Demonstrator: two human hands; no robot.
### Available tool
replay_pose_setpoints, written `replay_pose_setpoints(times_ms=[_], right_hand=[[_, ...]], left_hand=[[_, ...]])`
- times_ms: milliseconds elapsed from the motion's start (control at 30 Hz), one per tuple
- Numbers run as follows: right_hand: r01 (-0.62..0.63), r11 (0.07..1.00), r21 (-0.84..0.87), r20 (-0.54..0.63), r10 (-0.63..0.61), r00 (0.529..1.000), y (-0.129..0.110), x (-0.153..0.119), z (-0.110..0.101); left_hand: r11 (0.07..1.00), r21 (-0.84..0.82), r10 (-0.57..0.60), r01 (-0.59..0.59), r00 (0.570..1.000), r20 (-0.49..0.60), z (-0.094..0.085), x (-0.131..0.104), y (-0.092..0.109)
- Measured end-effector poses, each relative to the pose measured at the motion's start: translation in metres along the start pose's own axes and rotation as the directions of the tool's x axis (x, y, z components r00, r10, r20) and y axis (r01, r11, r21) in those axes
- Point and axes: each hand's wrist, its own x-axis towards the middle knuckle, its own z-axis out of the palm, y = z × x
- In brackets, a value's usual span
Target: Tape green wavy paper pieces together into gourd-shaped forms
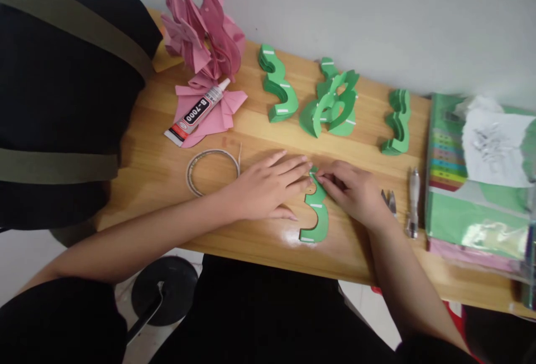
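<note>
Left hand (268, 188) flat on the counter (159, 168), fingers spread, tips pressing one green wavy paper piece (317, 213), right hand (355, 192) pinching its far end, far along the counter one glue tube (196, 113), three more green paper shapes (329, 101).

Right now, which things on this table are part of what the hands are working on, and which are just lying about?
In hand:
left hand, flat beside the green cutout
right hand, fingertips pinching the cutout's top

Lying about:
green stacks
glue tube
pink paper
tape ring
scissors
paper pack
</note>
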Motion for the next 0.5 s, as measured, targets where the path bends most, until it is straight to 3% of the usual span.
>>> replay_pose_setpoints(times_ms=[500], right_hand=[[-0.012, 0.999, 0.042, -0.048, 0.014, 0.999, 0.0012, -0.0013, 0.0043]], left_hand=[[1.000, -0.020, -0.003, 0.003, 1.000, -0.011, 0.0007, -0.0003, -0.0002]])
